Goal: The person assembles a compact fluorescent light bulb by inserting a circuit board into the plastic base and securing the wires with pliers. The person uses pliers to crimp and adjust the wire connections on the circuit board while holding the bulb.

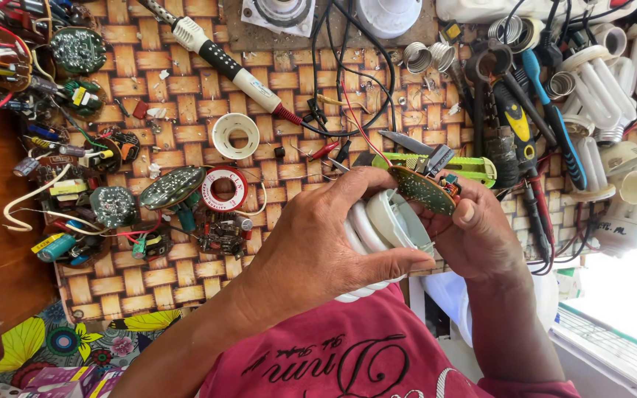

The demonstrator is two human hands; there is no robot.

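The tabletop point(186, 295) is wide and has a woven brown mat on it, and lots of small parts lie all over it. The left hand point(318, 247) is big in the middle of the view, and it wraps around a white lamp point(377, 225) with curly tubes, holding it tight above the near edge of the tabletop. The right hand point(477, 236) is just beside it, and its thumb and fingers pinch a round green circuit board point(422, 190) that sits tilted on top of the lamp base. More white curly lamps point(613, 81) lie in a pile at the far right. A long soldering iron point(223, 63) with a black and white handle lies up at the top. A green cutter knife point(451, 166) lies right behind the hands. A red and white roll of wire point(225, 189) sits to the left, near other green boards point(172, 186)
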